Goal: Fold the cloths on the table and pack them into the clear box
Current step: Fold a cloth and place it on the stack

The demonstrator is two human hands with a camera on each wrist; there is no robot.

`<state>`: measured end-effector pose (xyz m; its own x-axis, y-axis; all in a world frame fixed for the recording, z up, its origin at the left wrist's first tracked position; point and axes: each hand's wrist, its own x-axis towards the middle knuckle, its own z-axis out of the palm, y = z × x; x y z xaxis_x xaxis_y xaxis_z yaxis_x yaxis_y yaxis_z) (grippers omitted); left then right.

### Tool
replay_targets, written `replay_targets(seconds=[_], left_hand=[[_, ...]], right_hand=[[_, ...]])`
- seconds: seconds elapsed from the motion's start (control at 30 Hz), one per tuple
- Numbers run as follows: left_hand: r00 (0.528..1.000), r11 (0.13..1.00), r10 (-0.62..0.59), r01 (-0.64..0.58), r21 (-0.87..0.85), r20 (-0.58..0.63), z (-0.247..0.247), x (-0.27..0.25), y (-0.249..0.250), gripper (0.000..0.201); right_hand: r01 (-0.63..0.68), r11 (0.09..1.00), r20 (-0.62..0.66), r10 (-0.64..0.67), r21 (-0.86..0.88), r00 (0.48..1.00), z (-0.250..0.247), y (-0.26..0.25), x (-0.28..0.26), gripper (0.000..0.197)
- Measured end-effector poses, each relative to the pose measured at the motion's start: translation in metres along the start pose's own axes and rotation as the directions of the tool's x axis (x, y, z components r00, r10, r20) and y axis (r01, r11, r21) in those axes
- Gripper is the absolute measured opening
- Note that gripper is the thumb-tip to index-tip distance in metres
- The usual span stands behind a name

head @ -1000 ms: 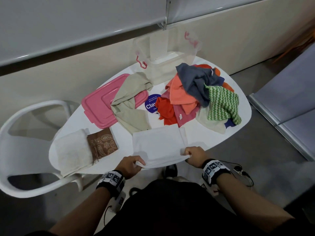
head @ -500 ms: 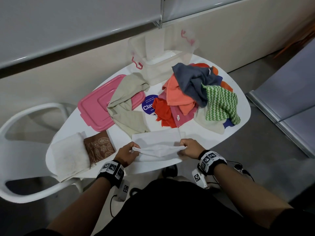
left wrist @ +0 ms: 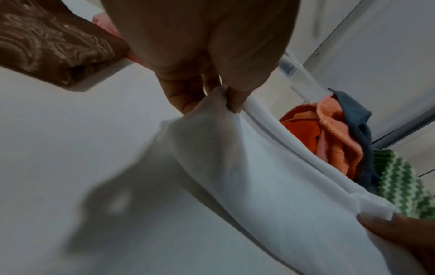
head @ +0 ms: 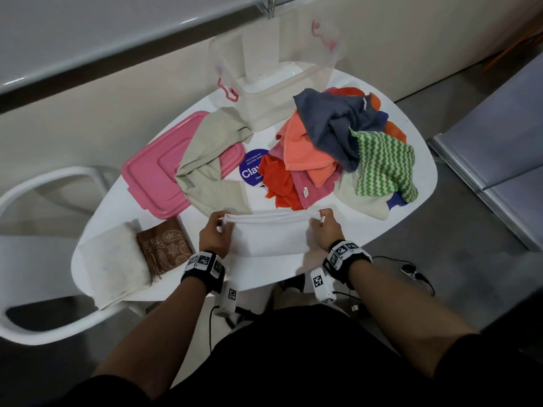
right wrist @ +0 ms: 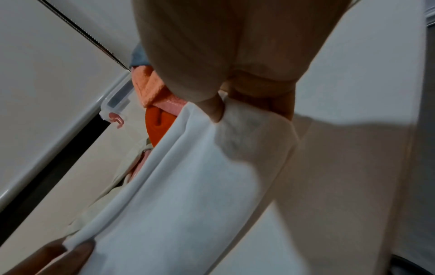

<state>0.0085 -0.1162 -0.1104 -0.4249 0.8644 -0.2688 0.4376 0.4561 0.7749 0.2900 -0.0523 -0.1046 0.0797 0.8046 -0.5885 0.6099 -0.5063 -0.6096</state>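
Note:
A white cloth (head: 270, 235) lies folded over on the near part of the white table (head: 411, 201). My left hand (head: 219, 230) pinches its far left corner (left wrist: 221, 94). My right hand (head: 324, 223) pinches the far right corner (right wrist: 226, 109). Both corners are lifted a little off the table. The clear box (head: 279, 80) with pink latches stands open at the table's far edge. A heap of loose cloths, among them a coral cloth (head: 305, 151), a grey-blue cloth (head: 332, 124) and a green zigzag cloth (head: 382, 168), lies right of centre.
A pink lid (head: 152, 171) lies at the left with a beige cloth (head: 211, 171) draped over it. A folded brown patterned cloth (head: 164, 248) and a folded cream cloth (head: 117, 265) sit at the near left. A white chair (head: 32, 207) stands left of the table.
Both hands have carried the white cloth's near edge away from me, over to its far edge, so the cloth now lies folded in half.

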Motion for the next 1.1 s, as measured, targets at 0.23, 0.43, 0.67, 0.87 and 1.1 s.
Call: replay_targets(seconds=[0.23,0.43,0.67,0.87,1.1], left_hand=[[0.981,0.981,-0.186,0.182,0.072,0.055,0.006,0.008,-0.008,0.030],[0.948,0.948,-0.319,0.319,0.011,-0.004,0.004,-0.008,-0.020,0.032],[0.949,0.923,-0.310,0.285,0.259,0.060,-0.001,-0.027,-0.021,0.071],[0.948,0.935,-0.303,0.276,0.221,0.099,0.003,-0.024,-0.015,0.045],[0.911,0.913,-0.379,0.397,-0.097,0.165,-0.008,-0.034,-0.025,0.045]], right_hand=[[-0.042,0.999,-0.084,0.041,-0.012,0.996,0.007,0.000,0.007,0.030],[-0.036,0.999,-0.054,0.034,-0.033,0.998,0.008,0.002,0.004,0.028],[-0.050,0.992,-0.066,0.043,-0.113,0.997,0.005,0.004,-0.008,0.048],[-0.019,0.925,-0.013,0.015,-0.379,1.000,0.012,0.008,-0.005,0.042],[-0.017,0.998,0.091,0.012,0.060,0.996,0.014,0.015,-0.002,0.035]])
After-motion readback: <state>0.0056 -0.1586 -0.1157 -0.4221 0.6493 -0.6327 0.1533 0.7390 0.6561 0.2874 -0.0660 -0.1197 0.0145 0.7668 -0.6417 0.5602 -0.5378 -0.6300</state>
